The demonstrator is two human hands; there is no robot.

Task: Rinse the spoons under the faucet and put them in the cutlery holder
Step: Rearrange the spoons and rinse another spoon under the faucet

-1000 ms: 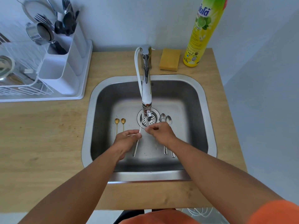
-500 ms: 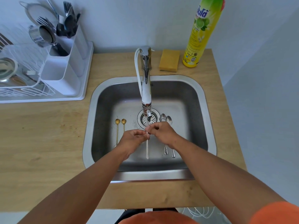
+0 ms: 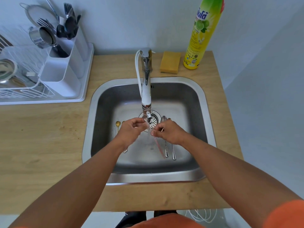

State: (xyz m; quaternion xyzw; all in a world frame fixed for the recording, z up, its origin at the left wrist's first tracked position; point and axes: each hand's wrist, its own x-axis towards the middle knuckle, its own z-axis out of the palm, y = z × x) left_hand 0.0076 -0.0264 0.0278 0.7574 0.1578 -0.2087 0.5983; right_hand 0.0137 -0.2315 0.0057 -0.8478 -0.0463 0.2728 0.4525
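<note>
Both my hands meet just under the faucet (image 3: 146,94) nozzle, over the drain. My right hand (image 3: 170,132) pinches a thin spoon (image 3: 158,148) near its neck, and the pale handle slants down and to the right. My left hand (image 3: 131,130) has its fingers curled round the bowl end, which is hidden and blurred. Two silver spoons (image 3: 166,151) lie on the sink floor to the right. A gold spoon (image 3: 118,124) lies to the left, with a second one mostly hidden under my left hand. The white cutlery holder (image 3: 62,76) stands at the back left.
The steel sink (image 3: 209,122) is set in a wooden counter (image 3: 41,142). A white drying rack (image 3: 14,89) with dishes sits beside the holder, which has forks and dark utensils in it. A yellow sponge (image 3: 170,62) and a dish soap bottle (image 3: 199,38) stand behind the sink.
The spoon's handle swung from lower left through straight down to lower right. My left hand rose to the nozzle beside the right hand.
</note>
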